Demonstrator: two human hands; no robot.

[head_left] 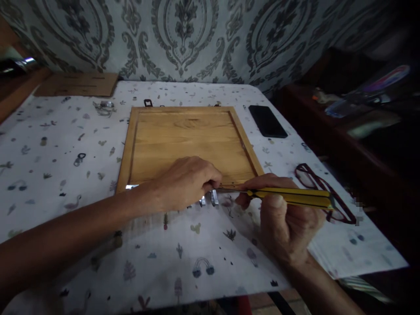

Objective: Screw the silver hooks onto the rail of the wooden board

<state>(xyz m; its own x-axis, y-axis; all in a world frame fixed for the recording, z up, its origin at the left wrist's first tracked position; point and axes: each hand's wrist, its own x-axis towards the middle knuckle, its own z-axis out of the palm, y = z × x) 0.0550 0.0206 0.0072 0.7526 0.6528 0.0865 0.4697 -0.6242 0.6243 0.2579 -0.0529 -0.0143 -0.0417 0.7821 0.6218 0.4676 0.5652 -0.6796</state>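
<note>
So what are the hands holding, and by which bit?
The right hand holds a yellow screwdriver by its handle. The left hand is at the near edge of the wooden panel; whether it grips anything can't be told.

This seems to be a room in a home: ornate patterned wall covering (183,39) fills the top, a playfully printed tablecloth (151,280) spreads below, and eyeglasses (323,185) lie at right.

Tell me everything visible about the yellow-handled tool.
The yellow-handled tool, seemingly a screwdriver, has dark stripes along its plastic-looking handle and a thin shaft. Held in the right hand, it runs nearly straight across the view, shaft pointing toward the left hand by the near edge of the wooden panel. Whether its tip touches anything is unclear.
</note>
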